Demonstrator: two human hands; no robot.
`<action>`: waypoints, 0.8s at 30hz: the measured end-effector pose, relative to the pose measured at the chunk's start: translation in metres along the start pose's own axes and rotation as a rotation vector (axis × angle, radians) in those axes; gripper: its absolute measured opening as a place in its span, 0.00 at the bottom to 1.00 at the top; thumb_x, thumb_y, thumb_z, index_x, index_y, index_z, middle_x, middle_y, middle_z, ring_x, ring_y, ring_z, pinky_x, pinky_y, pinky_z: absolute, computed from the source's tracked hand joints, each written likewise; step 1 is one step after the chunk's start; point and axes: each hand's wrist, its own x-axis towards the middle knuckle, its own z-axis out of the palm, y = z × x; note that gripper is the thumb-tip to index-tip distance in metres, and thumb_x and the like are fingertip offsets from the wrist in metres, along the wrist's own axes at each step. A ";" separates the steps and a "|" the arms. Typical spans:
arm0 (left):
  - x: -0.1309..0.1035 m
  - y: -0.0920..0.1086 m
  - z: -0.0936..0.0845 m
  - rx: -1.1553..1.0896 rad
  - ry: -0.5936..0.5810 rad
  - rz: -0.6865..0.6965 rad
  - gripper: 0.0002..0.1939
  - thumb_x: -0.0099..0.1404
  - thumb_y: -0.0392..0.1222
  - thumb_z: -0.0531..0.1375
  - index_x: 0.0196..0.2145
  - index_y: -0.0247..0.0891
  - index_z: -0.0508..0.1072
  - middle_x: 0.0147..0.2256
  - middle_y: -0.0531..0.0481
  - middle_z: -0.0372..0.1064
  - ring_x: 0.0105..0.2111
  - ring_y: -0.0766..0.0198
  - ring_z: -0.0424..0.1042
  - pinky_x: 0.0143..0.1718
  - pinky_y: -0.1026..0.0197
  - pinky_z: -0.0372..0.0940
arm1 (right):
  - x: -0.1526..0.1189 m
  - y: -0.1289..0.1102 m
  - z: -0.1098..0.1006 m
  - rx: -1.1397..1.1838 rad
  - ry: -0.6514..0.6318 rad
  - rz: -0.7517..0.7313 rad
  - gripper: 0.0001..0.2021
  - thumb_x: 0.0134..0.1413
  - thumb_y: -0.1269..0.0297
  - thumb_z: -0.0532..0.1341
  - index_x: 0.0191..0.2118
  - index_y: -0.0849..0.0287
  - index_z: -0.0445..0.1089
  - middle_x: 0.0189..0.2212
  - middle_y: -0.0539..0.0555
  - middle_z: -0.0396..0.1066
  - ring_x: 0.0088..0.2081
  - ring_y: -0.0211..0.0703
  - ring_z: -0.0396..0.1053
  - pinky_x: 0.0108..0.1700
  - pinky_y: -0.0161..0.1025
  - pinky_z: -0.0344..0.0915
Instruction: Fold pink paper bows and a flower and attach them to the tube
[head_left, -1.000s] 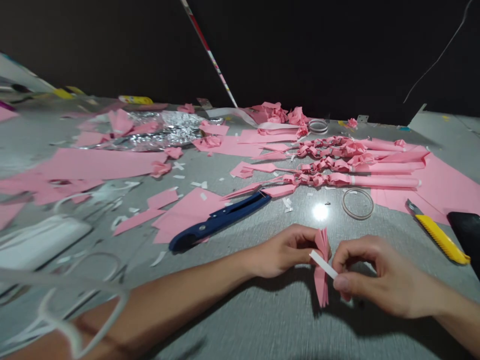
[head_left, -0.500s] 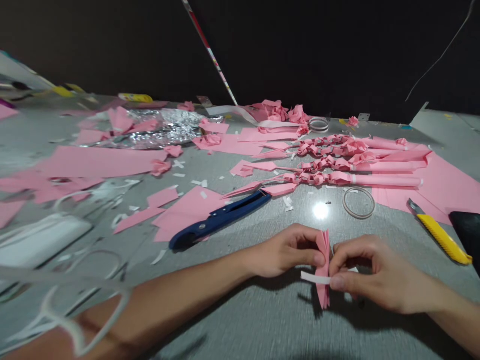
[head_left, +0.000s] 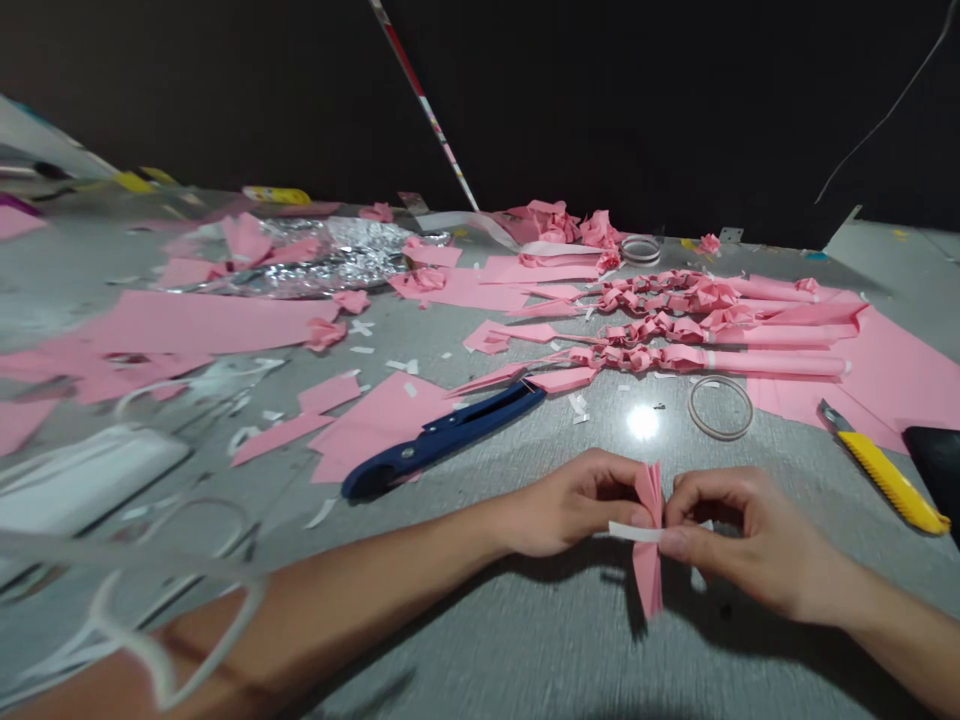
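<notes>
A narrow stack of folded pink paper (head_left: 648, 580) stands upright between my hands, its layers fanned at top and bottom. My left hand (head_left: 574, 505) pinches the stack near its middle from the left side. A short white strip (head_left: 626, 531) crosses the front of the paper, and my right hand (head_left: 739, 535) pinches it against the paper's right edge. Part of the strip shows behind my right fingers. Beyond my left wrist lie dark blue scissors (head_left: 442, 435).
A white ring (head_left: 720, 407) and a yellow cutter (head_left: 892, 480) lie beyond my right hand. Twisted pink paper pieces (head_left: 675, 325), pink sheets (head_left: 187, 322), crumpled silver foil (head_left: 345, 250) and white scraps cover the far table. White cords (head_left: 127, 640) hang at the lower left.
The white strip has moved up along the pink paper, to its middle, with my right fingers. My left hand keeps its hold on the paper.
</notes>
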 end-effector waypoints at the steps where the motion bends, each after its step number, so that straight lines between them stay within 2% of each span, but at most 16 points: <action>1: 0.000 0.000 0.000 -0.002 0.000 0.002 0.24 0.64 0.60 0.74 0.31 0.34 0.77 0.29 0.53 0.68 0.31 0.66 0.63 0.37 0.60 0.58 | 0.000 0.000 0.000 -0.004 -0.004 0.002 0.18 0.60 0.46 0.72 0.31 0.57 0.77 0.27 0.48 0.73 0.30 0.38 0.65 0.37 0.37 0.64; 7: 0.000 0.001 0.000 0.008 -0.018 0.016 0.24 0.64 0.60 0.73 0.31 0.34 0.77 0.29 0.54 0.67 0.30 0.66 0.62 0.36 0.61 0.57 | 0.000 0.000 -0.001 0.008 -0.011 -0.013 0.18 0.60 0.48 0.72 0.31 0.58 0.76 0.27 0.48 0.72 0.30 0.37 0.64 0.37 0.37 0.64; 16: 0.000 0.004 0.002 0.022 -0.037 0.015 0.24 0.65 0.60 0.73 0.31 0.34 0.77 0.30 0.53 0.68 0.32 0.65 0.63 0.39 0.61 0.60 | -0.002 0.004 0.002 -0.090 0.032 -0.042 0.09 0.62 0.60 0.69 0.31 0.57 0.77 0.27 0.47 0.75 0.30 0.38 0.69 0.37 0.36 0.66; 22: -0.001 0.004 0.001 0.036 -0.038 0.018 0.24 0.65 0.60 0.73 0.31 0.34 0.77 0.29 0.53 0.68 0.31 0.65 0.63 0.38 0.61 0.59 | -0.004 0.005 0.008 -0.200 0.108 -0.033 0.09 0.61 0.59 0.69 0.33 0.57 0.78 0.26 0.49 0.76 0.27 0.39 0.69 0.31 0.35 0.66; 24: -0.001 0.004 0.001 0.043 -0.019 0.032 0.25 0.65 0.61 0.73 0.30 0.34 0.77 0.29 0.53 0.68 0.31 0.65 0.63 0.37 0.62 0.59 | -0.008 0.006 0.009 -0.271 0.151 -0.100 0.09 0.63 0.58 0.69 0.35 0.57 0.78 0.28 0.50 0.76 0.27 0.39 0.70 0.30 0.35 0.66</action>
